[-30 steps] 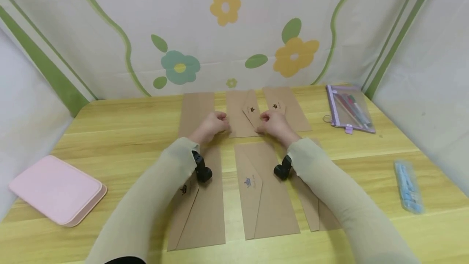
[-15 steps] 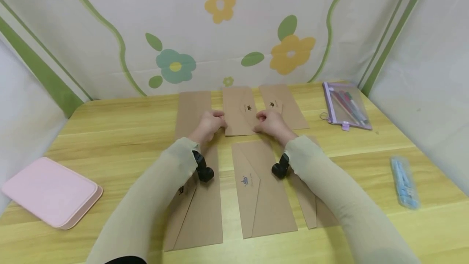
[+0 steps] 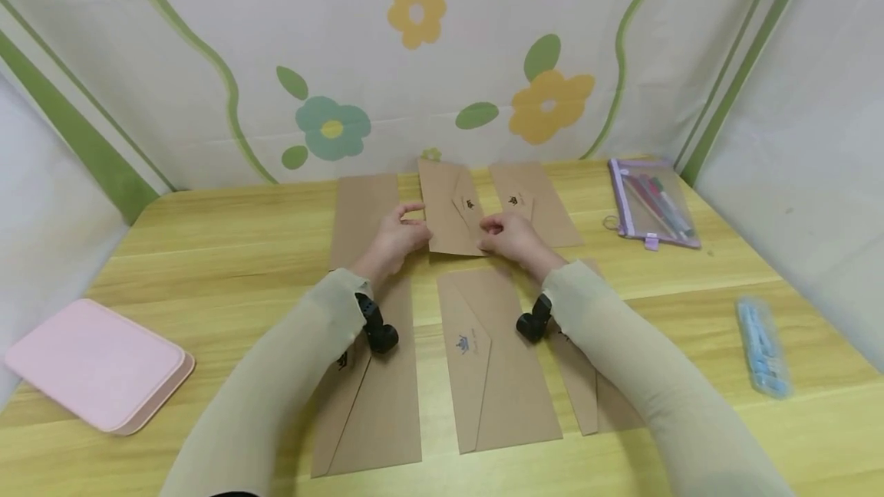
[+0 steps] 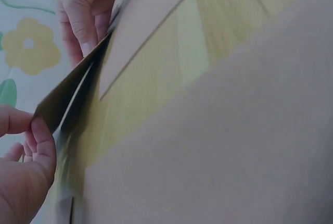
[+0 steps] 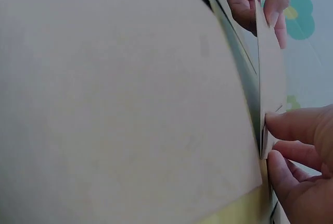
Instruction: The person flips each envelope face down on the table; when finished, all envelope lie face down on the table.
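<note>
My left hand (image 3: 400, 238) pinches the left edge of a brown kraft envelope (image 3: 445, 213) in the back row, while my right hand (image 3: 509, 235) grips its near right corner. That envelope has a pointed flap with a small dark crown print, and its left side is raised off the table. In the left wrist view, thumb and finger of the left hand (image 4: 31, 166) close on the envelope's corner, with a dark gap showing beneath. The right wrist view has the right hand (image 5: 304, 156) pinching the other end of the envelope (image 5: 270, 73), seen nearly edge-on.
More brown envelopes lie around it: one at back left (image 3: 366, 205), one at back right (image 3: 552, 213), and several in the front row (image 3: 521, 374). A pink case (image 3: 100, 363) is at left. A mesh pouch of pens (image 3: 656, 202) and a blue packet (image 3: 763, 347) lie right.
The held envelope first straightened and shifted slightly left; now its left side has risen and tilted. My left hand's fingers have spread a little along its edge.
</note>
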The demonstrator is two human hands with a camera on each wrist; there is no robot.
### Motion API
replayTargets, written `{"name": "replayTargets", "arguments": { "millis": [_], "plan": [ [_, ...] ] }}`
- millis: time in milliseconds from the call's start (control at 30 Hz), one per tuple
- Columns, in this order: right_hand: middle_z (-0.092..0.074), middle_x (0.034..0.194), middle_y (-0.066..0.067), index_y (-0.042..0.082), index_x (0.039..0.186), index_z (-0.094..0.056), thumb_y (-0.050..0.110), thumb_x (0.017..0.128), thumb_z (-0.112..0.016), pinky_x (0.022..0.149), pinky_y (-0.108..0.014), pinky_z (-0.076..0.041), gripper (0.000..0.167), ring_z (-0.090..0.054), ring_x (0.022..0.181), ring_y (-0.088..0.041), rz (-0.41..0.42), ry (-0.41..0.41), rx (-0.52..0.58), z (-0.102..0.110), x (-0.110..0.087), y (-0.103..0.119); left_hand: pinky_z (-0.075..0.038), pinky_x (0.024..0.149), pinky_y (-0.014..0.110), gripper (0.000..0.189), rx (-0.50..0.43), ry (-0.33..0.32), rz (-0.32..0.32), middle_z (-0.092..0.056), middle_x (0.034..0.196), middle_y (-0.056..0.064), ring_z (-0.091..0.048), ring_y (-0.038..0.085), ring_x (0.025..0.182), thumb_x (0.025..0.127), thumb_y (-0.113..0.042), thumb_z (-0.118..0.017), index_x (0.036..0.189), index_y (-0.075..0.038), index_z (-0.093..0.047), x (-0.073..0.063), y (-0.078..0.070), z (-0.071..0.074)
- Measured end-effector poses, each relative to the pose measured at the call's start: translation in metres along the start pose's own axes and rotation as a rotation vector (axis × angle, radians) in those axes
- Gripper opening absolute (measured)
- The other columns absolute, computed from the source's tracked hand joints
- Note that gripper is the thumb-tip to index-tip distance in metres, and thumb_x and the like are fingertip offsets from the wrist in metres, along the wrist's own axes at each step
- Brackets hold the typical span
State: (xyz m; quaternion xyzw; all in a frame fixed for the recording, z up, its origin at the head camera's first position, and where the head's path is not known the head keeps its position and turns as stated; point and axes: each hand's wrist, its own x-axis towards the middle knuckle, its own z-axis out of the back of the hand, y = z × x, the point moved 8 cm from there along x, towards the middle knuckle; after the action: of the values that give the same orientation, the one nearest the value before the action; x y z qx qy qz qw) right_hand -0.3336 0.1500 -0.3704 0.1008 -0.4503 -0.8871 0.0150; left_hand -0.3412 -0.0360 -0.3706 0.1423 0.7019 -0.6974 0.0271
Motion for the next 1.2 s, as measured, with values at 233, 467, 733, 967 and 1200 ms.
{"name": "replayTargets", "arguments": {
  "millis": [233,467,733,967,1200],
  "plan": [
    [-0.049,0.131,-0.018,0.000,0.135,-0.044,0.005,0.087,-0.060,0.099,-0.037,-0.041,0.050,-0.045,0.119,-0.030,0.029,0.034,0.075,-0.007,-0.002,0.011,-0.044,0.071,0.032,0.059,-0.116,0.046,-0.090,-0.046,0.086,0.005,-0.047,0.015,0.067,0.081,0.009,-0.052,0.134,-0.012,-0.037,-0.007,-0.017,-0.006],
    [-0.052,0.128,-0.017,0.002,0.132,-0.049,0.004,0.089,-0.056,0.098,-0.038,-0.041,0.044,-0.048,0.119,-0.029,0.056,0.036,0.119,-0.022,-0.003,0.025,-0.042,0.069,0.030,0.054,-0.223,0.057,-0.135,-0.045,0.082,0.004,-0.046,0.017,0.069,0.084,0.009,-0.049,0.133,-0.011,-0.037,-0.012,-0.029,-0.005],
    [-0.055,0.128,-0.014,0.001,0.128,-0.053,0.008,0.089,-0.054,0.098,-0.035,-0.041,0.039,-0.051,0.115,-0.024,0.076,0.034,0.231,-0.034,-0.003,0.036,-0.046,0.071,0.029,0.050,-0.227,0.069,-0.117,-0.047,0.084,0.005,-0.050,0.013,0.069,0.090,0.001,-0.049,0.135,-0.016,-0.035,-0.020,-0.038,-0.011],
    [-0.053,0.127,-0.018,-0.003,0.126,-0.051,0.013,0.094,-0.052,0.095,-0.038,-0.045,0.036,-0.053,0.115,-0.029,0.094,0.056,0.496,-0.028,-0.012,0.050,-0.047,0.071,0.029,0.049,-0.218,0.082,-0.120,-0.049,0.088,0.005,-0.053,0.013,0.071,0.091,-0.001,-0.049,0.135,-0.015,-0.034,-0.020,-0.040,-0.016],
    [-0.058,0.117,-0.017,-0.001,0.118,-0.057,0.022,0.092,-0.056,0.090,-0.038,-0.048,0.035,-0.056,0.105,-0.025,0.256,0.031,0.377,-0.021,-0.024,0.071,-0.048,0.073,0.028,0.050,-0.228,0.109,-0.136,-0.049,0.091,0.007,-0.055,0.013,0.075,0.092,-0.003,-0.049,0.138,-0.013,-0.030,-0.020,-0.041,-0.020]
  ]
}}
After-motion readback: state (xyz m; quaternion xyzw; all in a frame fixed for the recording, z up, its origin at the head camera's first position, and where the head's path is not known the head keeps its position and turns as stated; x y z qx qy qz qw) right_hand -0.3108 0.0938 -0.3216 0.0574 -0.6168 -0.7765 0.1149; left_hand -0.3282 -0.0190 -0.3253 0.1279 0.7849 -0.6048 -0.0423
